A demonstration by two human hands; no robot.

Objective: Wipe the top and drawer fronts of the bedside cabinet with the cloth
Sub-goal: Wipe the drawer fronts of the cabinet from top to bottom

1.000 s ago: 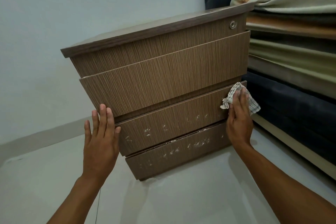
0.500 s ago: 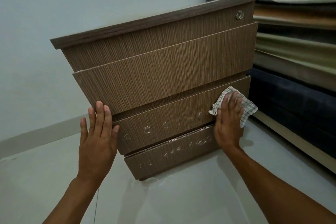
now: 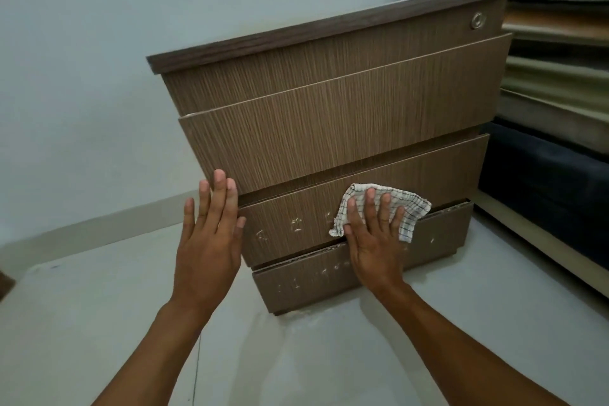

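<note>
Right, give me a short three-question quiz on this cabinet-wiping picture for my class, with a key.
1. True or false: the left hand grips the cloth.
2. Which drawer front does the cloth lie on? A the bottom one; B the second from the bottom; C the one with the round lock.
3. Fill in: the white marks on that drawer front lie to the cloth's ____.
Key: 1 false, the right hand presses it flat; 2 B; 3 left.
</note>
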